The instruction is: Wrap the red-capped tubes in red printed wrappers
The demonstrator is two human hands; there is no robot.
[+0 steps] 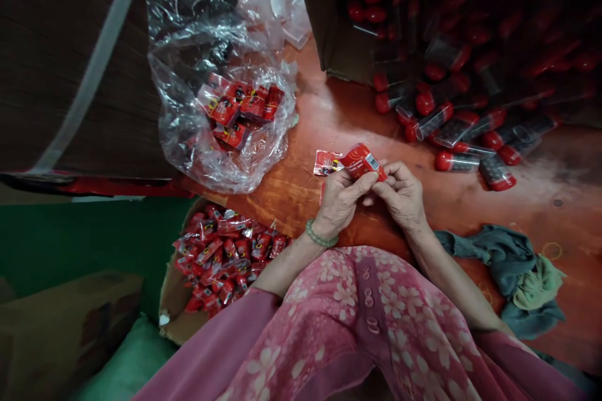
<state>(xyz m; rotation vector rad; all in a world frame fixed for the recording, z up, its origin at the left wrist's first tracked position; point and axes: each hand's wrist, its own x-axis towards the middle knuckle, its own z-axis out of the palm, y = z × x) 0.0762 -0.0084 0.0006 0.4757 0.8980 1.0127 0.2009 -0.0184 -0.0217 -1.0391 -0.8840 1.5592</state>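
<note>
Between my two hands is a red printed packet [361,161] with a white barcode label. My left hand [339,197], with a green bead bracelet at the wrist, pinches its lower edge with the thumb on top. At its right end, my right hand [399,191] grips with thumb and curled fingers. What lies under the fingers is hidden. Just left of the packet, a red and white printed card [324,163] lies on the wooden table [313,106]. Part of another red piece shows beside my left hand.
A clear plastic bag [175,84] holding red printed cards [226,109] lies at the left. Below it, a cardboard box [168,294] contains many red packets [230,250]. Red-capped clear tubes [458,161] spill from a dark carton at the right. Crumpled cloths [505,257] lie nearer me.
</note>
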